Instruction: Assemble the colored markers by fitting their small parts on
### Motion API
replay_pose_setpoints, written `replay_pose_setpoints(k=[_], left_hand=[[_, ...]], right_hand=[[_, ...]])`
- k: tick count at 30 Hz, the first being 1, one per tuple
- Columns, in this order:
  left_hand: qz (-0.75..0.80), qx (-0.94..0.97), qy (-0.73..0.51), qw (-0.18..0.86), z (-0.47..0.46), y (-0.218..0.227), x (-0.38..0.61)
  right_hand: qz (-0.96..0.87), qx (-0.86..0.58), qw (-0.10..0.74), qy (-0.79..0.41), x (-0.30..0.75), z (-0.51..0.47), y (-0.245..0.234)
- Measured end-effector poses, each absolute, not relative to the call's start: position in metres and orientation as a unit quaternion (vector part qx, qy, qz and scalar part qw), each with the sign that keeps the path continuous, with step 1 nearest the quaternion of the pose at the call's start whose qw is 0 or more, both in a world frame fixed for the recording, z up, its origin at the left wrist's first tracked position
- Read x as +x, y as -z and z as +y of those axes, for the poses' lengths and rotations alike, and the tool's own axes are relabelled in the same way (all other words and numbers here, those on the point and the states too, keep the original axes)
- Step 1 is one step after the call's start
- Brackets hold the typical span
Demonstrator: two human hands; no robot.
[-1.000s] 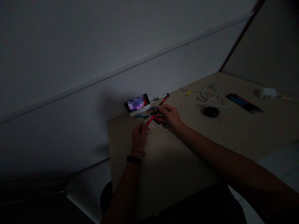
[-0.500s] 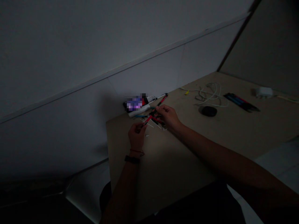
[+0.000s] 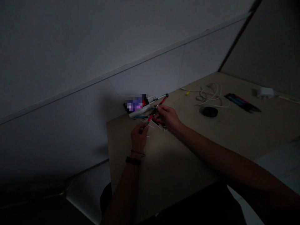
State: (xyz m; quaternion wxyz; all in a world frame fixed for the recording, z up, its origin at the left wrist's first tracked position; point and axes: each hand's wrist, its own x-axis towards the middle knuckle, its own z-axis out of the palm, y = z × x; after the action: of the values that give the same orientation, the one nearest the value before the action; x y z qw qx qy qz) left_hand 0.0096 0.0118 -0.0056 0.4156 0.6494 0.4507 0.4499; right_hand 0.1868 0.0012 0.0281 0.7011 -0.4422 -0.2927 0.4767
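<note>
The scene is very dim. My left hand (image 3: 138, 137) is closed in a pinch on the lower end of a red pen (image 3: 150, 118). My right hand (image 3: 168, 117) is closed on the pen's upper end, close to my left hand. Under and around my hands lie several loose pens and thin white pen parts (image 3: 151, 126) on the beige table (image 3: 178, 162). Another red pen (image 3: 162, 100) lies just beyond my right hand, near the wall.
A blurred bright object (image 3: 136, 104) lies at the table's back edge. Farther right are a coiled white cable (image 3: 212, 94), a dark round object (image 3: 209, 111), a flat dark pack of pens (image 3: 241, 102) and a white adapter (image 3: 264, 92). The table's left edge drops off beside my left wrist.
My hands have drawn a little closer together along the red pen. The pen's visible length between them has shortened.
</note>
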Motion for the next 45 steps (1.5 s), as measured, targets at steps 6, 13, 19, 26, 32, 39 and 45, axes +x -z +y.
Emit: replay_pose_setpoints(k=[6, 13, 19, 26, 32, 39, 45], left_hand=[[0.445, 0.657, -0.427, 0.434, 0.01, 0.004, 0.011], [0.453, 0.651, -0.438, 0.424, 0.009, 0.005, 0.011], [0.443, 0.654, -0.461, 0.403, 0.008, 0.003, 0.01], [0.444, 0.678, -0.486, 0.327, 0.006, 0.001, 0.008], [0.444, 0.678, -0.461, 0.361, 0.006, 0.005, 0.01], [0.378, 0.701, -0.386, 0.467, 0.003, 0.005, 0.01], [0.355, 0.724, -0.338, 0.485, 0.001, -0.003, 0.009]], right_hand=[[-0.316, -0.452, 0.694, -0.463, 0.188, -0.001, -0.029], [-0.326, -0.478, 0.69, -0.434, 0.19, -0.002, -0.031], [-0.31, -0.51, 0.683, -0.42, 0.189, -0.001, -0.029], [-0.284, -0.513, 0.69, -0.423, 0.186, -0.001, -0.03], [-0.256, -0.52, 0.699, -0.419, 0.188, 0.002, -0.027], [-0.245, -0.508, 0.719, -0.407, 0.193, 0.006, -0.022], [-0.246, -0.499, 0.72, -0.414, 0.195, 0.008, -0.018]])
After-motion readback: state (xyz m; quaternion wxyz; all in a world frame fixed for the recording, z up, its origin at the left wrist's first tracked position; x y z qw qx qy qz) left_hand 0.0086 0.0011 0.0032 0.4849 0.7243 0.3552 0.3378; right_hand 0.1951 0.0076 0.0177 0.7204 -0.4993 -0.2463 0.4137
